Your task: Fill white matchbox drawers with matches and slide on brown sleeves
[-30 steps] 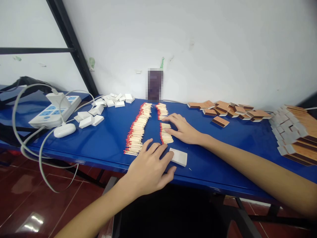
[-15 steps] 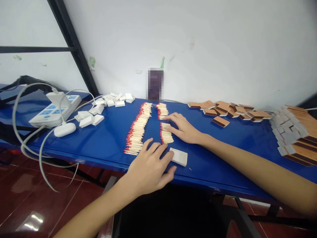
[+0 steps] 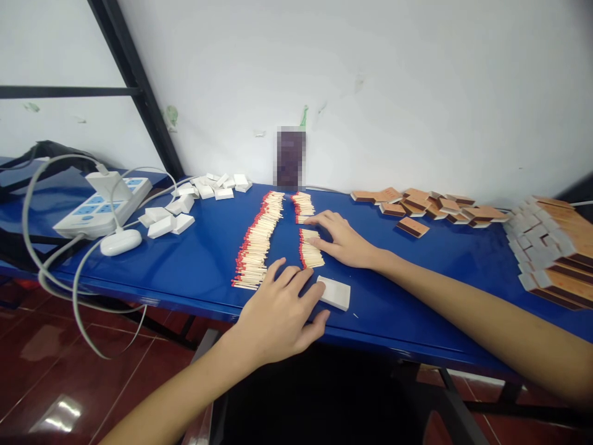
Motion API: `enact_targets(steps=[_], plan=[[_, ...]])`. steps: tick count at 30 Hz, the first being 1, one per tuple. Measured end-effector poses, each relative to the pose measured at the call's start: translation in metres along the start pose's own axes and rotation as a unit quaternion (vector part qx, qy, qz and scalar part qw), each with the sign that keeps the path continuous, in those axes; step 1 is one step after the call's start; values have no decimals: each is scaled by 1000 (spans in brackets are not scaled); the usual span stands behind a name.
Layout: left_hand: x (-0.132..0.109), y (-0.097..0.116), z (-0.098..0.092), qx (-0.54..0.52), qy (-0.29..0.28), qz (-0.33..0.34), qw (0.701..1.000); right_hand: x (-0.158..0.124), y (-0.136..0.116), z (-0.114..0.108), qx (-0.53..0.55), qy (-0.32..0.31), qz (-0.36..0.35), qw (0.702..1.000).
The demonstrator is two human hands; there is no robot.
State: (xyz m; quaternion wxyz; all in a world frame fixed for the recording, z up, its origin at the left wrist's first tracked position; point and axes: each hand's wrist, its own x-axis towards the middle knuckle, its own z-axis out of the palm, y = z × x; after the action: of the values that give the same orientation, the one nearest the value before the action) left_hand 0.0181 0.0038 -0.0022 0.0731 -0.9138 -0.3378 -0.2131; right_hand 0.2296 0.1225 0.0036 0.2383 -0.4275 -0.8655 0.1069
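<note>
My left hand (image 3: 282,315) rests over the table's front part, fingers apart and bent, one fingertip at the corner of a white matchbox tray (image 3: 337,294). Nothing shows in its grasp. Further back, my right hand (image 3: 345,241) lies open with thumb and index finger extended to the right-hand row of red-tipped matches. The index tip is at the far group of matches (image 3: 303,207) and the thumb at the near group of matches (image 3: 310,252), a gap between them. A longer row of matches (image 3: 254,241) runs to the left, heads mostly leftward.
White trays (image 3: 171,213) are scattered at the back left, beside a power strip (image 3: 102,207) with looping cables. Brown matchbox sleeves (image 3: 417,204) lie at the back right. A stack of matchboxes (image 3: 551,247) stands at the right edge. A pixelated dark object (image 3: 291,159) leans on the wall.
</note>
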Motion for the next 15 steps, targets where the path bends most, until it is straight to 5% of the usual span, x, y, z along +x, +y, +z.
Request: enact_targets(steps=[15], plan=[[0, 0, 0, -4, 1, 0, 1000, 2, 3, 2, 8, 11, -2, 1000]])
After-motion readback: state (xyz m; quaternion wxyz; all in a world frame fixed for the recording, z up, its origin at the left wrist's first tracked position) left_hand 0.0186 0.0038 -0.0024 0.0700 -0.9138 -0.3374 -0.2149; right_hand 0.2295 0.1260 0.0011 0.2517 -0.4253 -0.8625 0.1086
